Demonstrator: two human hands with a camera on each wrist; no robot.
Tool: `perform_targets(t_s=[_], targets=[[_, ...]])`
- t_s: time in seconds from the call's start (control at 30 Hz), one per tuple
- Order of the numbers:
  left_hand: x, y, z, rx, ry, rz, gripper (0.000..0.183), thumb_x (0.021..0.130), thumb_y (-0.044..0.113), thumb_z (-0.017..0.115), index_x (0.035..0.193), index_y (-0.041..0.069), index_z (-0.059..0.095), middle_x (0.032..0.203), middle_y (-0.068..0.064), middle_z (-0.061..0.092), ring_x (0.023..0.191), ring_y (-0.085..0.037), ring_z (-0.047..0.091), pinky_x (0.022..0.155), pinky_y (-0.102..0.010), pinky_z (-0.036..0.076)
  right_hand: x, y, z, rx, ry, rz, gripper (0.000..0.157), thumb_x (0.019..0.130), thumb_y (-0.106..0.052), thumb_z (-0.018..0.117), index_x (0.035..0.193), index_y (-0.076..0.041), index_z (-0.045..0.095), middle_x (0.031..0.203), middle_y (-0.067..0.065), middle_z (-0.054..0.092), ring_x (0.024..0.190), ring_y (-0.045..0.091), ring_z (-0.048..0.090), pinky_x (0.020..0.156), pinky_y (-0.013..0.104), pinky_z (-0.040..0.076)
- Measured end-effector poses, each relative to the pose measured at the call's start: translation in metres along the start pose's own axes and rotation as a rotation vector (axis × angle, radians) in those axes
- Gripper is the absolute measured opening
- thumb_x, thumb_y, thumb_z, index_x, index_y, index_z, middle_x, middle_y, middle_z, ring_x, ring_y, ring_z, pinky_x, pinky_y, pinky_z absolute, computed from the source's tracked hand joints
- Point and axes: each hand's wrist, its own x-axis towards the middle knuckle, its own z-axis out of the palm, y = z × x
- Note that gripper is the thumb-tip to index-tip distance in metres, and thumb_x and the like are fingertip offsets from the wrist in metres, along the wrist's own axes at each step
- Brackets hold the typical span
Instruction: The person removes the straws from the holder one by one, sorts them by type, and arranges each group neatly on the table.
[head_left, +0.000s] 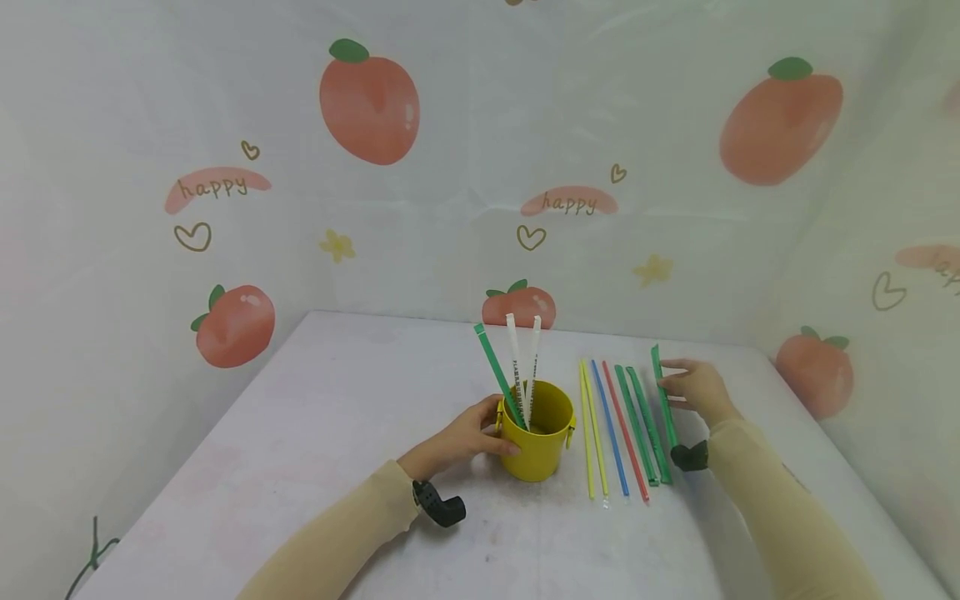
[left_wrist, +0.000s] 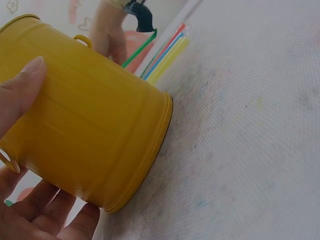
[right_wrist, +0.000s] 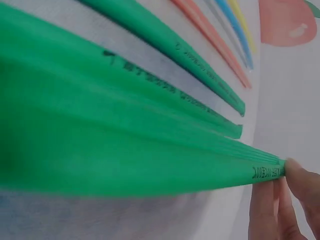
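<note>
A small yellow bucket [head_left: 534, 457] stands on the table with one green-wrapped straw [head_left: 493, 362] and two white-wrapped straws [head_left: 514, 358] leaning in it. My left hand [head_left: 468, 433] holds the bucket from its left side. In the left wrist view the thumb lies on the bucket's wall and the fingers curve round the other side. To the right, my right hand [head_left: 697, 390] pinches a green-wrapped straw [head_left: 666, 417] near its far end. The right wrist view shows this straw's end between thumb and fingers [right_wrist: 295, 172], its length running toward the camera.
Between bucket and right hand lie straws in a row: two yellow straws [head_left: 587, 433], a blue straw [head_left: 611, 429], a red straw [head_left: 626, 433] and two green-wrapped straws [head_left: 637, 429]. A fruit-printed cloth [head_left: 442, 225] hangs behind the white table [head_left: 360, 392].
</note>
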Motion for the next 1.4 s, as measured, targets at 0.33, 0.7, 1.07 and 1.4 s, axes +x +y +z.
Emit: perform_targets(t_s=[0.33,0.7,1.07,1.4], targets=[[0.0,0.0,0.001,-0.005,0.001,-0.003,0.073,0.082,0.024,0.078,0.144,0.015,0.04,0.149,-0.002,0.043,0.142,-0.028,0.034,0.117,-0.054,0.023,-0.002,0.01,0.006,-0.03,-0.016,0.068,0.052,0.092,-0.002,0.06,0.139,0.01,0.041,0.129,0.035,0.052,0.094,0.021,0.067,0.084,0.04,0.058],[0.0,0.0,0.001,0.001,0.001,-0.003,0.073,0.082,0.025,0.078,0.144,0.015,0.04,0.149,-0.003,0.043,0.142,-0.028,0.034,0.117,-0.055,0.023,0.011,0.027,0.013,-0.099,-0.017,0.166,0.052,0.09,-0.007,0.065,0.137,0.006,0.047,0.123,0.03,0.059,0.088,0.018,0.064,0.079,0.035,0.059],[0.0,-0.001,0.0,-0.007,-0.009,0.009,0.073,0.082,0.025,0.077,0.144,0.015,0.04,0.149,-0.003,0.043,0.142,-0.029,0.034,0.117,-0.056,0.023,0.01,0.025,0.015,-0.117,-0.019,0.162,0.051,0.088,-0.003,0.066,0.135,0.008,0.049,0.109,0.026,0.067,0.084,0.017,0.067,0.074,0.036,0.06],[0.0,-0.001,0.0,-0.008,-0.005,0.01,0.072,0.082,0.023,0.077,0.144,0.016,0.04,0.149,-0.002,0.043,0.141,-0.028,0.035,0.117,-0.055,0.024,0.007,0.021,0.016,-0.153,-0.033,0.171,0.049,0.087,-0.003,0.066,0.133,0.006,0.052,0.106,0.024,0.068,0.083,0.018,0.067,0.073,0.035,0.06]])
